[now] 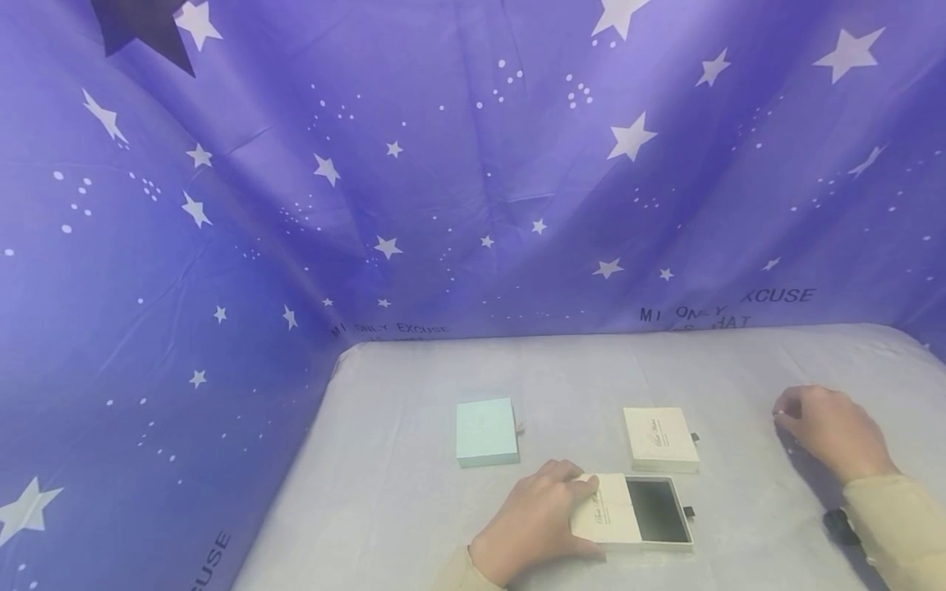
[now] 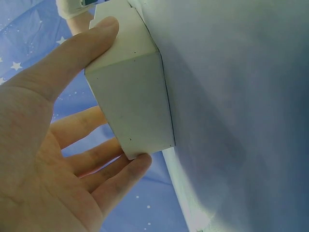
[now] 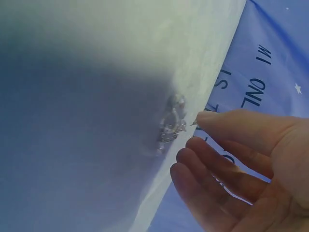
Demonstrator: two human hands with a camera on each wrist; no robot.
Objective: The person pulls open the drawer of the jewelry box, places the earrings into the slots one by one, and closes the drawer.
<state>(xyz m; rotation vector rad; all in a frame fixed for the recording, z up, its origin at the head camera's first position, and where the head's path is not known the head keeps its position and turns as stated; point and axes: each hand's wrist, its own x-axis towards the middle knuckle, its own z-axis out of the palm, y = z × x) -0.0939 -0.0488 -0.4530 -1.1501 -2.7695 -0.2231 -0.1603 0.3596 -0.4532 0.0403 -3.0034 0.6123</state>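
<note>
My left hand (image 1: 535, 513) grips a cream drawer-style gift box (image 1: 617, 525) by its left end, thumb on one side and fingers on the other, as the left wrist view also shows. Its inner drawer (image 1: 660, 510) is slid partway out to the right, with a dark lining and a small black pull tab. Over at the right of the table, my right hand (image 1: 838, 431) pinches a tiny silvery piece of jewellery (image 3: 194, 122) at the thumb tip. Beside those fingertips, a small heap of shiny silver jewellery (image 3: 171, 126) lies on the white cloth, blurred in the right wrist view.
Behind the held box stands a closed cream box (image 1: 660, 437) with a black tab. A mint-green box (image 1: 486, 432) with a ribbon tab sits farther left. White cloth covers the table (image 1: 399, 386); a purple star-printed curtain (image 1: 473, 180) hangs along its back and left sides.
</note>
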